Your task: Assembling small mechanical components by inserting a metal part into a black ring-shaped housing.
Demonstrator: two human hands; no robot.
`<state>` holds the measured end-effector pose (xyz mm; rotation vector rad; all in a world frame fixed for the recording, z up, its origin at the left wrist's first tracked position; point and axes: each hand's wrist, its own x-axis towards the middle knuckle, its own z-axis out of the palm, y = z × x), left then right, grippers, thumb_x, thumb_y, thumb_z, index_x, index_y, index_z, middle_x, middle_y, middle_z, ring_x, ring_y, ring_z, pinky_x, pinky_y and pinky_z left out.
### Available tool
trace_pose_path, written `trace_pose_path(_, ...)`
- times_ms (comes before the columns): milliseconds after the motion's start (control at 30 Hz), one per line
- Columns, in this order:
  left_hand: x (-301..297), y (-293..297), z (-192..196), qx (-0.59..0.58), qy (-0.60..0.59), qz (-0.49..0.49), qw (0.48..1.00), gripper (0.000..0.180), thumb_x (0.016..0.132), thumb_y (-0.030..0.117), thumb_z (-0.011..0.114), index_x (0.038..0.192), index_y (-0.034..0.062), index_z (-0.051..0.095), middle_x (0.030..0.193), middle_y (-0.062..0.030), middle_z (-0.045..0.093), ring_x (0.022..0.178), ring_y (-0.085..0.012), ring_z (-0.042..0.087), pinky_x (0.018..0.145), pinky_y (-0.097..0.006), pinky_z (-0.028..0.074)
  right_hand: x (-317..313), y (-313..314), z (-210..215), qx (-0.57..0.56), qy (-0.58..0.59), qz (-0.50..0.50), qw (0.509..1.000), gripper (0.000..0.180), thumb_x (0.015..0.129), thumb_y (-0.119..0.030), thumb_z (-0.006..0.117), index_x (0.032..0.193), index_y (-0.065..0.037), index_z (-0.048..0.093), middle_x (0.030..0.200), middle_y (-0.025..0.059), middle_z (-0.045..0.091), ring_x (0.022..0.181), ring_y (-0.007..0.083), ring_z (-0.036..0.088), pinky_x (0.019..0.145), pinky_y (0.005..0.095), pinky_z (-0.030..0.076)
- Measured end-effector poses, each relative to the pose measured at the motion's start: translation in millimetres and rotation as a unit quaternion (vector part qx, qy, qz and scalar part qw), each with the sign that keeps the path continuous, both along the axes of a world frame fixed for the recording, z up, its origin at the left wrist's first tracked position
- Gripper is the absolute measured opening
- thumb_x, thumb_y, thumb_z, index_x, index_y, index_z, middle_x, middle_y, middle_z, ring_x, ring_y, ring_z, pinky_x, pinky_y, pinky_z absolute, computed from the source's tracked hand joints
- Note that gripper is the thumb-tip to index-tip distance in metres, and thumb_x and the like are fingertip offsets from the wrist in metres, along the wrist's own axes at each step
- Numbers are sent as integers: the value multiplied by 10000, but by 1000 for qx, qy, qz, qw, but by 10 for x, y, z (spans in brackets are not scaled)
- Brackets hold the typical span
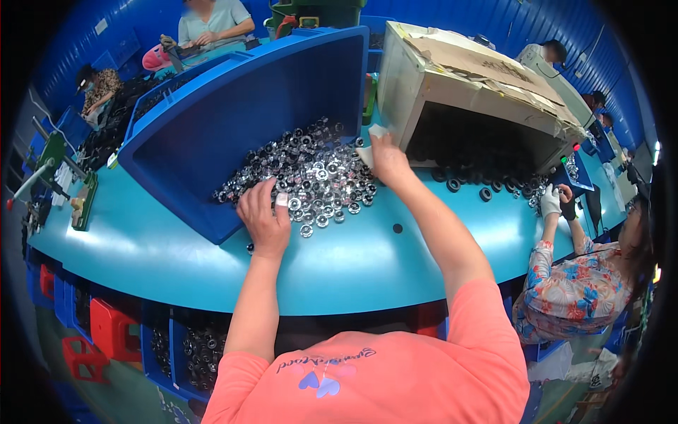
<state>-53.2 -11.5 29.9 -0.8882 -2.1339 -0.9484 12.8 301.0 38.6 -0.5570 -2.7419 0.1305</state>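
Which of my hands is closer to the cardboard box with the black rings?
Right. Your right hand is at the cardboard box opening; your left hand rests farther left, on the shiny rings.

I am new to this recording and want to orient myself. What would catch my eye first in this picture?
First, the big blue bin tipped on its side on the teal table, with a heap of small shiny rings spilling from its mouth. The left hand lies flat at the heap's near edge, while the right hand holds a small white piece at its far right side. Right of it, a torn cardboard box spills black rings.
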Motion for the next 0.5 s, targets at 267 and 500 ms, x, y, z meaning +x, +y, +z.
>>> trace_pose_path(267,6,-73,3,15,11,-11,1000,375,882,168,621,1251,104,631,1173,-71,650,1136,-300,541,1042,-467,346,73,81,396,-49,55,25,997,262,759,-108,749,1015,-55,739,949,205,706,874,357,695,785,443,564)
trace_pose_path(500,26,-47,65,51,5,-34,998,358,880,157,621,1233,99,641,1118,-67,666,1096,-292,556,1025,-459,352,411,-146,1616,-502,171,77,844,231,951,-20,576,1148,-3,696,780,9,665,571,50,581,497,209,477)
